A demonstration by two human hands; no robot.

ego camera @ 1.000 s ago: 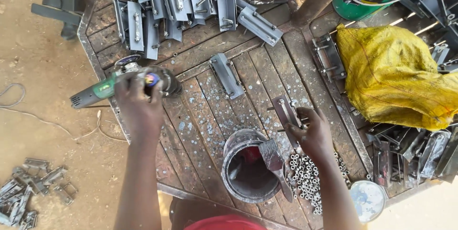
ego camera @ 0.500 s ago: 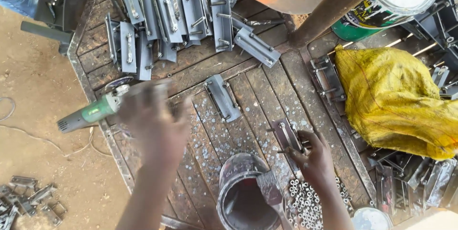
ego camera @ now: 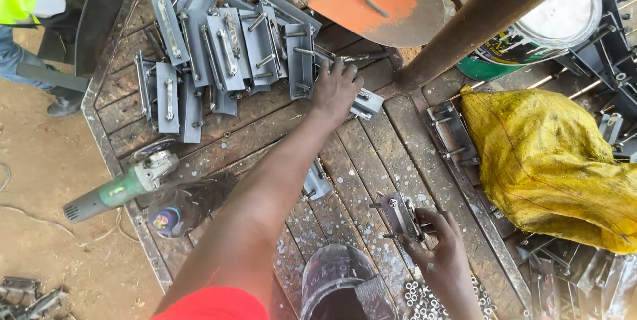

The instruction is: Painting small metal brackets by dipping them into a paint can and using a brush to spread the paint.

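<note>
Bracket (ego camera: 363,102) looks stiff, heavy steel; left hand (ego camera: 336,88) closed over its end; right hand (ego camera: 439,244) pinches another bracket (ego camera: 396,214); grip flat edges.

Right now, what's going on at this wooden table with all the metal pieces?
A person leans over a worn wooden plank table. Their left hand reaches out onto a grey metal bracket at the edge of a pile of grey metal brackets. Their right hand holds a small grey bolted bracket near the table's edge. A green angle grinder lies unattended to the left.
</note>
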